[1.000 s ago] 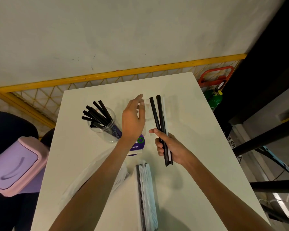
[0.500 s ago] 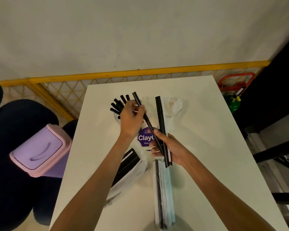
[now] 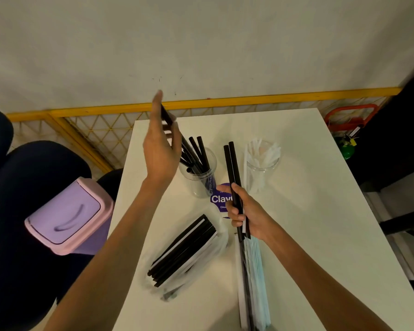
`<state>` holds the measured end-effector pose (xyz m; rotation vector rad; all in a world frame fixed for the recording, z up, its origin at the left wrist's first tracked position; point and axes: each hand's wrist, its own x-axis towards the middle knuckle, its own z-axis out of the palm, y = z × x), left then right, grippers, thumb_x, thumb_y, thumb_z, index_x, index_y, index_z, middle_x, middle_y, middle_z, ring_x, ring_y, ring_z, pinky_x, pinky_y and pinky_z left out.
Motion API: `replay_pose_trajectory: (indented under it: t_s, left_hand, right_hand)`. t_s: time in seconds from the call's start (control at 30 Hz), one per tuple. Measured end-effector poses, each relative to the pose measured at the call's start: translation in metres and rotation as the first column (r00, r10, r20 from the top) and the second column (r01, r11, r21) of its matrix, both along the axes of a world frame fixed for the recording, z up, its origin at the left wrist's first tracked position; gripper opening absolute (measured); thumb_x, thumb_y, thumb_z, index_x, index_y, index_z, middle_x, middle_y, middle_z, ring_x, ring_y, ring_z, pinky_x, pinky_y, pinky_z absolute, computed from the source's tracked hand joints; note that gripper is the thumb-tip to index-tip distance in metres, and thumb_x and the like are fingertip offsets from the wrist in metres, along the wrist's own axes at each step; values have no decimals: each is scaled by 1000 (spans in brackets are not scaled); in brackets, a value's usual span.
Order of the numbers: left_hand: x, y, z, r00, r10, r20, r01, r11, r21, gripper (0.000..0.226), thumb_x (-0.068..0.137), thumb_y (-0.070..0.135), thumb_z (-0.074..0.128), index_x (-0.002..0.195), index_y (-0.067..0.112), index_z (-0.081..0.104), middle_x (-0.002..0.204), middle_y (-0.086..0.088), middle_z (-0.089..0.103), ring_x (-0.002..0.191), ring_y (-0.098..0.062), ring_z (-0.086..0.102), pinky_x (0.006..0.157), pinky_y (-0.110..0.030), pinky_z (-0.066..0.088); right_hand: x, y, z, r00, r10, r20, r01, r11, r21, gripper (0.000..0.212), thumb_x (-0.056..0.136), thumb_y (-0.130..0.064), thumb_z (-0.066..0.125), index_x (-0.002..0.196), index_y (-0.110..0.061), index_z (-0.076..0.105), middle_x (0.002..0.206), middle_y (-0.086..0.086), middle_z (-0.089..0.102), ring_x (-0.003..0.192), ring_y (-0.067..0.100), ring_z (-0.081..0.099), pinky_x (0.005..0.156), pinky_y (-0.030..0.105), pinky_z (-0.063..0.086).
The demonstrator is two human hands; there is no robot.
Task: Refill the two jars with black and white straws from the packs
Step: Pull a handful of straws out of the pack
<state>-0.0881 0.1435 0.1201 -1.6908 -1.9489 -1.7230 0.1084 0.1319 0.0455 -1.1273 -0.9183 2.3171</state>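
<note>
My left hand (image 3: 161, 149) is raised over the left clear jar (image 3: 198, 180) and grips a black straw (image 3: 167, 118) whose lower end points down into that jar among several black straws. My right hand (image 3: 245, 212) is closed on a small bundle of black straws (image 3: 232, 168) with a white one beside them, held upright between the jars. The right clear jar (image 3: 262, 161) holds white straws. An open pack of black straws (image 3: 184, 249) lies near the table's front left. A second pack with white straws (image 3: 253, 283) lies under my right wrist.
The white table (image 3: 320, 211) stands against a yellow mesh fence (image 3: 101, 130). A purple-labelled packet (image 3: 221, 199) lies between the jars. A pink and purple bin (image 3: 69, 216) stands left of the table; a red frame and a green object sit at far right.
My left hand pulled one black straw out of the bundle in my right hand and lifted it up over the left jar. The camera view has shifted left.
</note>
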Motion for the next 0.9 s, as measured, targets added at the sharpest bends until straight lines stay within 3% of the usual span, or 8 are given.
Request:
replay_pose_trajectory:
  t_s: [0.17,0.4,0.57,0.77,0.9]
  left_hand:
    - [6,1,-45,993,-79,-91,63,984,-167,46,96,11,45,140,15,32,101,-9,58,76,-20,62,64,-42,57]
    - [8,2,-75,975,-78,-207,16,959,-284,30,91,4,49,119,5,61,98,-14,67,82,-29,63,71,-32,52]
    - [3,-1,-85,948,-39,-315,-68,945,-321,35,88,14,40,103,0,69,99,-14,71,97,-34,64,90,-45,51]
    - [3,0,-84,917,63,-393,-186,941,-284,37,87,15,39,107,0,66,114,-17,64,112,-34,51,93,-46,47]
    - [16,2,-64,952,80,-296,-157,956,-248,39,90,21,40,115,4,63,110,-12,66,105,-29,50,86,-39,46]
  right_hand:
    - [-6,3,1,1000,-10,12,9,999,36,27,99,-33,37,114,-25,59,51,-1,46,33,3,32,34,15,29]
    - [-8,6,-2,1000,-18,-1,18,999,46,25,98,-32,41,114,-26,60,55,1,50,35,5,37,36,17,34]
    - [-12,6,-2,1000,7,3,-7,998,59,26,99,-32,40,114,-26,60,53,0,50,35,5,37,38,17,35]
    - [-16,5,2,999,42,3,-42,996,73,25,98,-33,40,114,-28,59,51,-1,52,37,6,41,40,19,38]
    - [-18,4,5,997,72,-11,-71,995,72,26,98,-35,40,113,-29,60,52,-1,52,37,6,40,40,18,37]
